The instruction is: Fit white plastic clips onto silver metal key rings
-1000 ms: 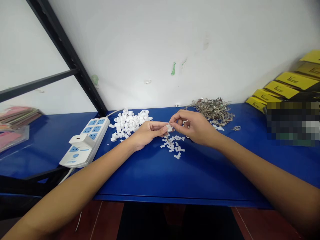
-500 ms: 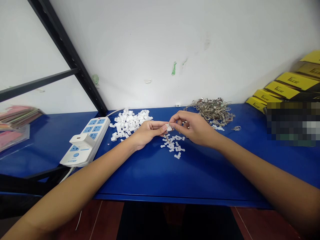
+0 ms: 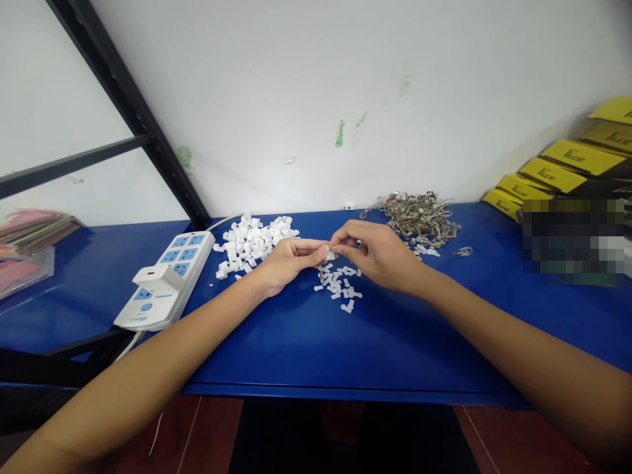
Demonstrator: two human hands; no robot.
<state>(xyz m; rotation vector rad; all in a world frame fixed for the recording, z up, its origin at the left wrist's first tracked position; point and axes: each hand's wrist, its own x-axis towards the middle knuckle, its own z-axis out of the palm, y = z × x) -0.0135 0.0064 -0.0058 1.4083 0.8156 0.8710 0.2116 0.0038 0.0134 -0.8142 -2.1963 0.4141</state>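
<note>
My left hand point(image 3: 285, 266) pinches a small white piece point(image 3: 330, 255) between thumb and fingers, above the middle of the blue table. A thin metallic strand point(image 3: 322, 273) hangs just below these fingertips; how it joins the white piece is hidden. From the other side, my right hand point(image 3: 382, 255) has its thumb and forefinger closed on the same piece. Beneath both hands lie several flat white cut-out tags point(image 3: 340, 288). To the left is a heap of small folded white pieces point(image 3: 254, 242). Behind my right hand sits a tangled heap of metallic chains point(image 3: 419, 217).
A white power strip point(image 3: 165, 280) with a plugged-in adapter stands on the left. Yellow boxes point(image 3: 548, 172) are stacked at the right by the wall. A black metal frame point(image 3: 128, 112) rises at the left. One loose chain point(image 3: 463, 251) lies near the heap.
Both hands stay together on the white piece, with the right fingertips slightly shifted around it. The whole view has moved a little.
</note>
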